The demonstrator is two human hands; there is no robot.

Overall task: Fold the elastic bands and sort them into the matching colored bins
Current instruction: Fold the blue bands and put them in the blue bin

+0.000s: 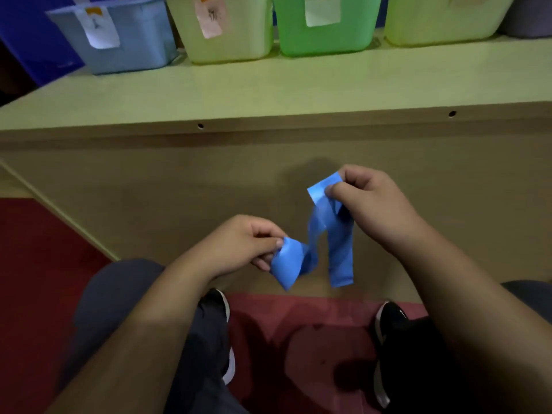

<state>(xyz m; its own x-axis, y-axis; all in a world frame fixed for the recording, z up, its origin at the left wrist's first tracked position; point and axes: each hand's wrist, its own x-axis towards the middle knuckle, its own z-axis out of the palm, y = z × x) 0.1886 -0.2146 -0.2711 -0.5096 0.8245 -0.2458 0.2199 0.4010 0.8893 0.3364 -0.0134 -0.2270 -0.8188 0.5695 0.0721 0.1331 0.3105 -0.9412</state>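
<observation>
1. Pinching one end of the blue elastic band (325,231) in the left hand (242,243), low over the lap.
2. Gripping the other end in the right hand (373,204), raised, probably for folding.
3. Saving it for the blue bin (119,40).

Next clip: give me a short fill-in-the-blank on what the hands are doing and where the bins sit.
1. Both hands, the left hand and the right hand, pinch one ____ elastic band.
2. The hand held higher in the view is the ____ one.
3. The light blue bin stands at the ____ end of the bins on the shelf.

Missing words: blue; right; left
</observation>
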